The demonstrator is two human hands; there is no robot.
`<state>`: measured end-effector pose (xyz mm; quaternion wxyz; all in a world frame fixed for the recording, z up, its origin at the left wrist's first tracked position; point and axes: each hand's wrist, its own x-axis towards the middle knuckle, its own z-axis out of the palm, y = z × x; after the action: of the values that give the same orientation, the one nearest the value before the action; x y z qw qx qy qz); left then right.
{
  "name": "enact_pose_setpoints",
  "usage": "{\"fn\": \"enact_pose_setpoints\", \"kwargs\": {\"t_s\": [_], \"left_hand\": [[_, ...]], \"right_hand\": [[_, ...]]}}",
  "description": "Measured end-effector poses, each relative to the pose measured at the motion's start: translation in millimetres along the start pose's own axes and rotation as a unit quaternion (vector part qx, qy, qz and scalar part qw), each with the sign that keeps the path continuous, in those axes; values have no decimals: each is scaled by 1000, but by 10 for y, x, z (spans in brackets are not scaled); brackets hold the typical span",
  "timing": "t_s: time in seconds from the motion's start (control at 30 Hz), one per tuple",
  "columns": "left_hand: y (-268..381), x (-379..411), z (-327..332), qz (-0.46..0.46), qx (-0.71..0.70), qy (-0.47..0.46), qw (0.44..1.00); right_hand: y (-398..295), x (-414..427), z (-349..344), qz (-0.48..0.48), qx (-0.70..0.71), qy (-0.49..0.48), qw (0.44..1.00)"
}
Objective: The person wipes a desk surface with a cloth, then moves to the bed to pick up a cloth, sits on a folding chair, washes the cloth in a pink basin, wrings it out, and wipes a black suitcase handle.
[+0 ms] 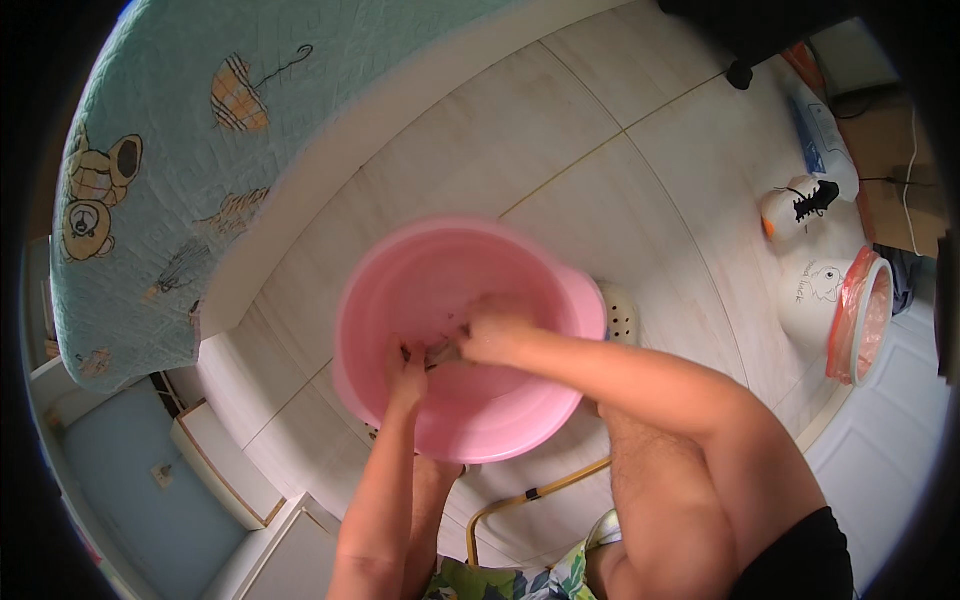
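A pink plastic basin (pixel 495 442) stands on the floor between my legs. Both hands are down inside it. My left hand (pixel 409 371) pinches one end of a small whitish-grey item with dark parts (pixel 444 356), near the basin's left side. My right hand (pixel 499 330) is curled at the item's other end and blurred by motion. Its fingers are partly hidden, so whether it grips the item or something else cannot be told. Small dark specks lie in the basin just above the item.
A white sneaker with black laces (pixel 799 208) rests beside a plastic bottle (pixel 825 142) at the right. Below them is a white waste bin (pixel 814 296) with a red liner. A quilted bedspread (pixel 172 172) hangs at upper left. A gold metal stool frame (pixel 499 506) is under me.
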<state>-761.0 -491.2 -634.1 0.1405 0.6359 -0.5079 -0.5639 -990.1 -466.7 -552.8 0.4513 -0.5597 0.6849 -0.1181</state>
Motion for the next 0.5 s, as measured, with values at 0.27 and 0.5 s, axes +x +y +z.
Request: {"fn": "enact_pose_setpoints", "kwargs": {"t_s": [0.27,0.5], "left_hand": [[496,-285,252,212,365,0,907],[633,68,469,161,319,-96,929]], "right_hand": [[251,27,-169,15,-189,-90,978],[581,92,73,-59,-234,9,970]]}}
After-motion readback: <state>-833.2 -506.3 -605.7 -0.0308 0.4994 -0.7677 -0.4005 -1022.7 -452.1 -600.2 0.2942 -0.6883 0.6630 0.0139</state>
